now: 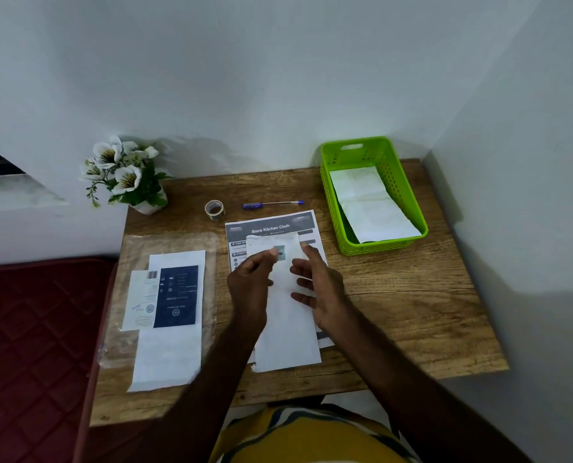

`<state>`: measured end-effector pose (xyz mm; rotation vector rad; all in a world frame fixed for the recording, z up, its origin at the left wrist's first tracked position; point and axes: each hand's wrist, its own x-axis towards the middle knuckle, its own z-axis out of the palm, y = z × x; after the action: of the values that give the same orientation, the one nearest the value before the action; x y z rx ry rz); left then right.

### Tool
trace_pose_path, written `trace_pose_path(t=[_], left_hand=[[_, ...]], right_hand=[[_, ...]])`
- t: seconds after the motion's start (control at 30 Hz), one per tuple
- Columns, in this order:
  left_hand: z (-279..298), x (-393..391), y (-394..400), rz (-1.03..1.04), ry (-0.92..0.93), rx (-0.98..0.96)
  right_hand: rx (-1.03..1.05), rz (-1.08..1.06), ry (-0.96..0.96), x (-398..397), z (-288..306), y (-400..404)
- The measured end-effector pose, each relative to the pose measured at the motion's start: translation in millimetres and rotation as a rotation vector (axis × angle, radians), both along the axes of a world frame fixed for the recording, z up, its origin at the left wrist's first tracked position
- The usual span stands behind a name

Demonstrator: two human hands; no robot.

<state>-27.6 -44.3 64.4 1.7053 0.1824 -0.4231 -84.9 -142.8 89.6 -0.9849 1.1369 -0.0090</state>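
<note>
A long white envelope [287, 332] with a small stamp near its far end lies on a printed sheet titled "Store Kitchen Cloth" [271, 225] in the middle of the wooden table [412, 312]. My left hand [250, 289] sits on the envelope's left side, thumb and forefinger pinching its upper part beside the stamp. My right hand [318, 292] rests over the envelope's right edge with fingers spread and relaxed.
A green plastic basket [408, 192] at the back right holds folded white papers. A tape roll [214, 209] and a blue pen [273, 204] lie behind the sheet. A clear sleeve with papers and a dark blue card [176, 295] lies at the left. A flower pot [124, 175] stands at the back left.
</note>
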Motion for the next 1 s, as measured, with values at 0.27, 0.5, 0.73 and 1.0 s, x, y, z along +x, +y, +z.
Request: trace_pose_path(t=[0.27,0.5,0.73,1.0], left_hand=[[9.0,-4.0,0.9,0.029,0.274,-0.327],[2.8,-6.3,-0.4,0.060,0.243,-0.303],[-1.0,-6.3,0.4,0.069,0.292,-0.316],[-0.4,-12.3,-5.8,0.156,0.337,-0.389]], right_hand=[[-0.118,0.043,-0.056,-0.9,6.0,8.9],[-0.142,-0.018,-0.097,3.0,2.1,11.0],[-0.241,-0.007,-0.063,1.8,-3.2,9.9],[-0.194,0.026,-0.111,4.9,2.0,18.4]])
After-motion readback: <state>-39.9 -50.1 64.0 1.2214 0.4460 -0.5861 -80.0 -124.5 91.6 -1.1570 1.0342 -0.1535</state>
